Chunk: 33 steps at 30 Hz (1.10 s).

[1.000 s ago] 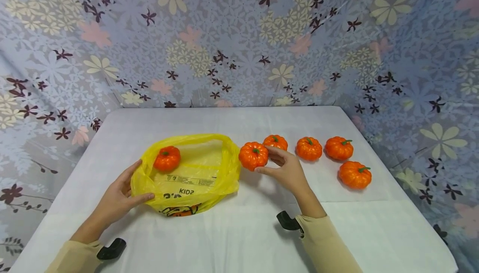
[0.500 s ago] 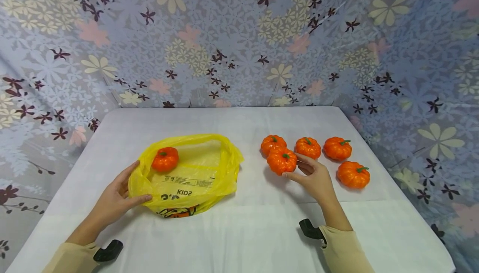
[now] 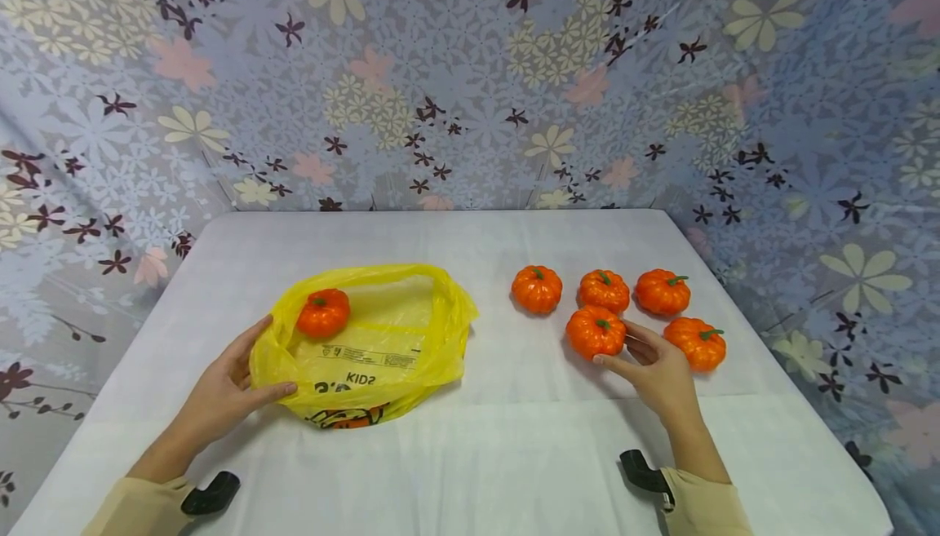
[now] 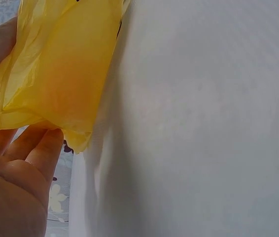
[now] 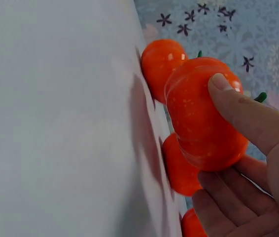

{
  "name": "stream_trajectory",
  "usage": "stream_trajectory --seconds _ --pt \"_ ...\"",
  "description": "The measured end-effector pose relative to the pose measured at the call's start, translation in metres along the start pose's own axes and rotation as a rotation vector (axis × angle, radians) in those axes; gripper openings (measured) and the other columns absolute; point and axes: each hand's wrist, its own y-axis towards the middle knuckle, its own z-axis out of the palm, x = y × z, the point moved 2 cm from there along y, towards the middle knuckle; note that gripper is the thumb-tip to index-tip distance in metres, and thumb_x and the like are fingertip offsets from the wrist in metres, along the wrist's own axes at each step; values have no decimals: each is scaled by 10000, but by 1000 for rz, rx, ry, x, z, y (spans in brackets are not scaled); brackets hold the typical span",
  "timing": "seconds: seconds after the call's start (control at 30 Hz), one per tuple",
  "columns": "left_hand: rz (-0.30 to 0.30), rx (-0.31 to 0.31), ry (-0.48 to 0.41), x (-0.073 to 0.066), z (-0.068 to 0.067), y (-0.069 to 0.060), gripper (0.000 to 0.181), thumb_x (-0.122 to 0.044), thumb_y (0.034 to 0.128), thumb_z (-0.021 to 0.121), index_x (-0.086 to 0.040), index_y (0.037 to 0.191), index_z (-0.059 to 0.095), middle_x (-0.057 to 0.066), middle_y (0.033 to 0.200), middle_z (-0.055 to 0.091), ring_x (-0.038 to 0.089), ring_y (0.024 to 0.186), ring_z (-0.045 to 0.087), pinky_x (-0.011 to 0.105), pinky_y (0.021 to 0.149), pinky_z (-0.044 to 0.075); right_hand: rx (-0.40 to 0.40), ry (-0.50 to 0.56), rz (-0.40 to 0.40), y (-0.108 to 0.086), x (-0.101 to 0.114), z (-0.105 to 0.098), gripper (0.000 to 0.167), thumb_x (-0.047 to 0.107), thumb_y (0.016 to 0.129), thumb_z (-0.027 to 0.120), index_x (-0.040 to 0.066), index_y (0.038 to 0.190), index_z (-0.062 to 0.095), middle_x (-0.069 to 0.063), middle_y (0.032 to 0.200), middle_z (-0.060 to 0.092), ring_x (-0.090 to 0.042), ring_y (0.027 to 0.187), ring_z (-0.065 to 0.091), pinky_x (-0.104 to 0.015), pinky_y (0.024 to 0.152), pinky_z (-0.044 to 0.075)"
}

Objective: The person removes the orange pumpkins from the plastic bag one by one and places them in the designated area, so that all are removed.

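A yellow plastic bag [image 3: 433, 356] lies with its mouth spread on the left of the table, a small orange pumpkin [image 3: 324, 313] inside it. My left hand [image 3: 233, 389] holds the bag's left edge, thumb on the near side and fingers behind the plastic. In the left wrist view the bag [image 4: 55, 59] hangs between thumb and fingers [image 4: 43, 153]. My right hand [image 3: 661, 369] grips another small pumpkin [image 3: 593, 332] by its right side. The right wrist view has that pumpkin [image 5: 203, 113] pinched between thumb and fingers, raised off the cloth.
Several more orange pumpkins with green stems sit at the right: one at the back [image 3: 537, 290], one beside it [image 3: 604, 290], a further one [image 3: 662, 291] and one behind my right hand [image 3: 694, 344]. A white cloth [image 3: 455, 471] covers the table; floral fabric [image 3: 470, 79] hangs behind.
My right hand has carried its pumpkin rightward, from beside the bag's right rim to in front of the other pumpkins. The left hand and the bag have hardly moved.
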Motion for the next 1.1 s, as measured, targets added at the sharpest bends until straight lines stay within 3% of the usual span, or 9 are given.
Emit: stream_trajectory --seconds 0.47,0.77,1.1 --pt "6 -8 9 -1 0 -1 1051 -211 849 838 -127 1630 139 174 1653 165 490 1419 296 -2 920 303 -22 -49 59 -9 -11 -10 898 394 805 859 -21 1489 453 -262 1429 523 -391 1310 519 -392 1015 425" --pt "-15 -7 22 -2 0 -1 1057 -233 847 840 -140 1632 138 156 1658 163 487 1424 293 -3 914 292 -67 -62 145 -9 -15 -10 926 392 803 860 -8 1513 421 -259 1468 484 -383 1332 499 -408 1033 428" --pt "-16 2 23 -4 0 0 1070 -238 844 843 -130 1632 127 150 1660 154 480 1429 289 -1 920 295 -75 -57 141 -10 -15 -9 927 380 809 861 -37 1504 411 -271 1445 501 -394 1319 507 -415 1042 425"
